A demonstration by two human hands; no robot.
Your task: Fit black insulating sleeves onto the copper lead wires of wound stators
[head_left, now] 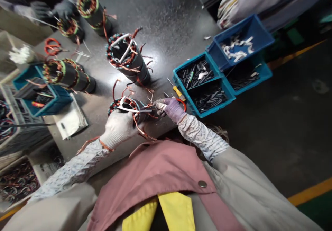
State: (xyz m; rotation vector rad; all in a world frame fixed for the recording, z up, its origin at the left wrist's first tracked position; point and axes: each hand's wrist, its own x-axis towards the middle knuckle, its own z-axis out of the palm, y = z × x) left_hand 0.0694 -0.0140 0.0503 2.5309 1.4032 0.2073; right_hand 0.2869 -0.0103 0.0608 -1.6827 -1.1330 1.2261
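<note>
A motor stator [141,116] with copper windings and loose wire ends lies on its side close to me on the dark table. My left hand [118,125], in a white knit glove, is wrapped around its left end. A white sleeve [129,110] runs across the windings there. At the stator's right end, my right hand [168,108], in a purple glove, has its fingers pinched on copper wire ends [150,103]. A second stator [135,63] with white sleeves stands just beyond. Beside my right hand lie a yellow-handled screwdriver [178,93] and a tool with a red handle [182,103], partly hidden.
Blue bins [204,115] with black sleeve pieces and white scraps stand at the right. Stators [70,75], red scissors [53,47], a blue bin [49,110] and white cloth [74,120] are at the left. Co-workers' gloved hands [64,9] and a sleeve [229,9] appear at the far side.
</note>
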